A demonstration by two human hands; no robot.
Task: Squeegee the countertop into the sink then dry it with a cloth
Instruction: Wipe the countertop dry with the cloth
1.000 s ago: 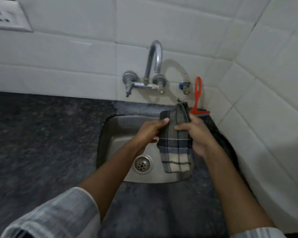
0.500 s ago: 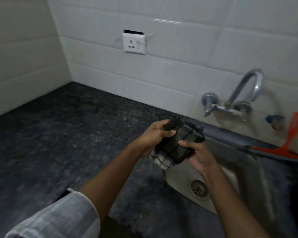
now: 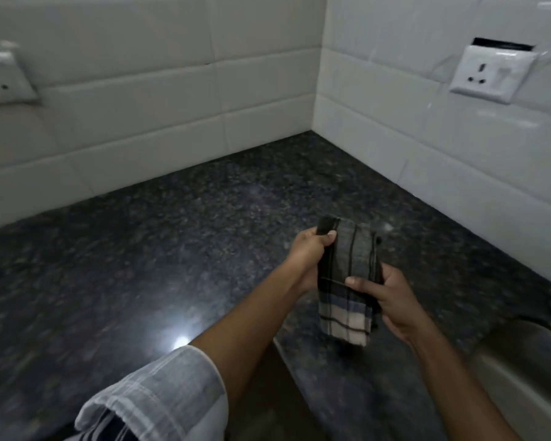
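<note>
Both hands hold a folded checked cloth (image 3: 347, 278) up in the air above the dark speckled countertop (image 3: 159, 249), clear of the stone. The left hand (image 3: 312, 253) is closed around the cloth's upper left edge, its thumb pressed over a dark band at the top corner. The right hand (image 3: 392, 300) grips the lower right side, thumb laid across the front of the fabric and the other fingers wrapped behind it. Between the two hands the cloth hangs upright, its grey part on top and a paler striped end dangling below the right thumb. Beyond the hands the countertop runs into a corner where two white tiled walls (image 3: 268, 90) meet. A white socket (image 3: 493, 74) sits on the wall up and to the right of the hands, and another socket (image 3: 0, 74) is on the wall far to their left. Below and to the right of the right forearm, a blurred pale curved edge, seemingly the sink (image 3: 522, 361), shows. A rolled pale sleeve (image 3: 159, 399) covers the left arm near the elbow.
</note>
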